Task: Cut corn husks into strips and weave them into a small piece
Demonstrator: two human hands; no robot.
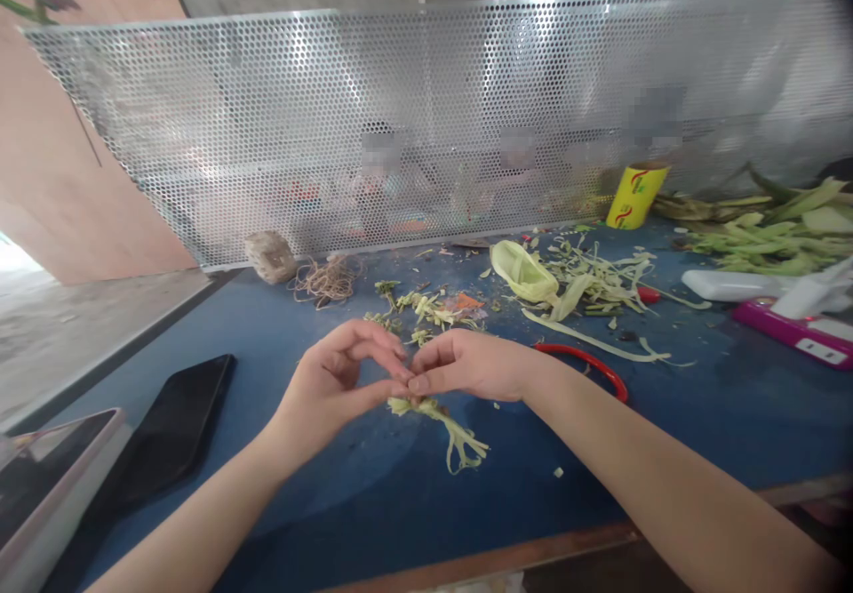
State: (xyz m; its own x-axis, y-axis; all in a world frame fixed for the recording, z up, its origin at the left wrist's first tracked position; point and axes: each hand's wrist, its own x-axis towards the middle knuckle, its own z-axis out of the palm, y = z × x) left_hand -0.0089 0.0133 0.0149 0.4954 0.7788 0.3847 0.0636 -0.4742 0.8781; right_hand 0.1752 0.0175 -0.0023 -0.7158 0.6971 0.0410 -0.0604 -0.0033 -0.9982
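Note:
Over the middle of the table, my left hand [339,375] and my right hand [463,366] meet at the fingertips, both closed in a pinch. From under the fingers hangs a small bundle of pale green corn husk strips [443,415], its frayed ends pointing down to the right. A brownish band shows at the bundle's upper part; whether it is twine I cannot tell. Just beyond the hands lie several small tied husk pieces [426,308]. A red curved loop [593,364] rests beside my right forearm and is partly hidden by it.
Brown twine [326,280] and a stone-like lump [270,256] lie at the back left. Husk scraps [593,277], a yellow cylinder [638,196] and a magenta power strip [796,331] stand right. A black phone [177,428] lies left. A perforated metal screen [426,68] borders the back.

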